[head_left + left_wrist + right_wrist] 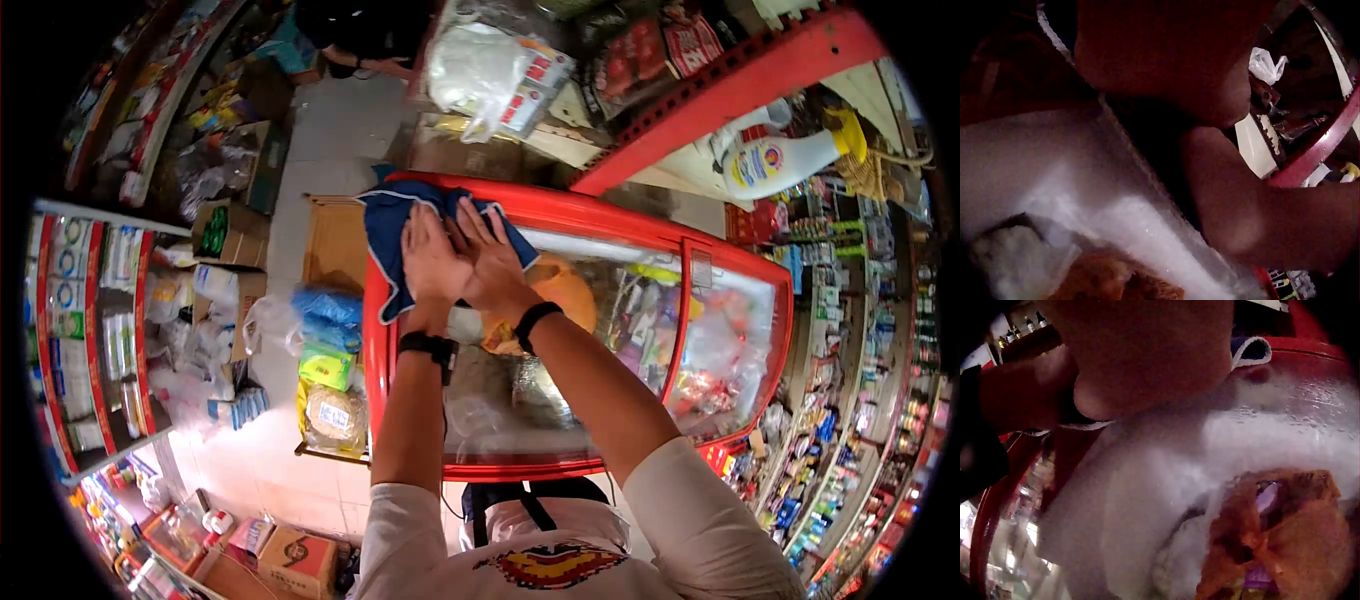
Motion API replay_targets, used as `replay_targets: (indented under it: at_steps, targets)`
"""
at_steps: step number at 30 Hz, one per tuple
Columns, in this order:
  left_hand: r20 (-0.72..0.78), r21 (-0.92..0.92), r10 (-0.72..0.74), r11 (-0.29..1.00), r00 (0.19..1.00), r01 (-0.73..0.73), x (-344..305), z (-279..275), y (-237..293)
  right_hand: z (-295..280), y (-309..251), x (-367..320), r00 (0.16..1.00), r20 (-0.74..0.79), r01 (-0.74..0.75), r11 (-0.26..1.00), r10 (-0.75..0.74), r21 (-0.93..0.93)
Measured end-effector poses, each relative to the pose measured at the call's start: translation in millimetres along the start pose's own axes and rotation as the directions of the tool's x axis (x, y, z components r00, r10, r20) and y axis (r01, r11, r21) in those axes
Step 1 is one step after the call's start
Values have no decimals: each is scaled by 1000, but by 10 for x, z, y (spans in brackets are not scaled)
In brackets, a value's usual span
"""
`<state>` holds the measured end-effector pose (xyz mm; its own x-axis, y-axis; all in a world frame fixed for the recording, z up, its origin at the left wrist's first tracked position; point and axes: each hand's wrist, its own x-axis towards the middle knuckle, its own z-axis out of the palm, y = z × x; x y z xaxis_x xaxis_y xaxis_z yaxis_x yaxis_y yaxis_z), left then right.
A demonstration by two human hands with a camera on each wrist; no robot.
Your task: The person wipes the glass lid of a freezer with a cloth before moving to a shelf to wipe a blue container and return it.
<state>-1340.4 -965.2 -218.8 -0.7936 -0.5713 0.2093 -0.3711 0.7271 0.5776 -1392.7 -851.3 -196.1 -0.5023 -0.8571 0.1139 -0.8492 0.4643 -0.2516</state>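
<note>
A dark blue cloth with a pale edge [385, 215] lies over the far left corner of a red-framed, glass-topped chest [600, 212]. Both hands press flat on the cloth side by side, fingers straight and pointing away: the left hand [432, 258] and the right hand [492, 262], touching each other. In the right wrist view the right hand [1147, 356] covers most of the cloth [1252, 352], beside wet glass [1297, 406]. The left wrist view is dark; the left hand [1160, 56] fills its top. Under the glass is an orange bag [565, 290].
A red shelf beam [730, 100] slants above the chest's far side, with a white spray bottle [780, 165] behind it. Left of the chest stand a cardboard box [335, 240] and bagged goods [330, 415]. Another person's arm [375, 65] shows at the top. Stocked shelves line both sides.
</note>
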Motion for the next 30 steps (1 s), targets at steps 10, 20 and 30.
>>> replay_targets:
  at_steps: [10,20,30]
  targets:
    - [4,17,31,999,1000,-31,83,4,-92,51,-6,23,989,-145,1,999,6,50]
    - [44,188,253,948,967,-257,-290,272,-81,-34,260,-604,962,-266,10,963,63,268]
    - [289,147,295,926,911,-347,-782,1196,1833,-689,1673,-1962,964,-136,-221,973,229,69]
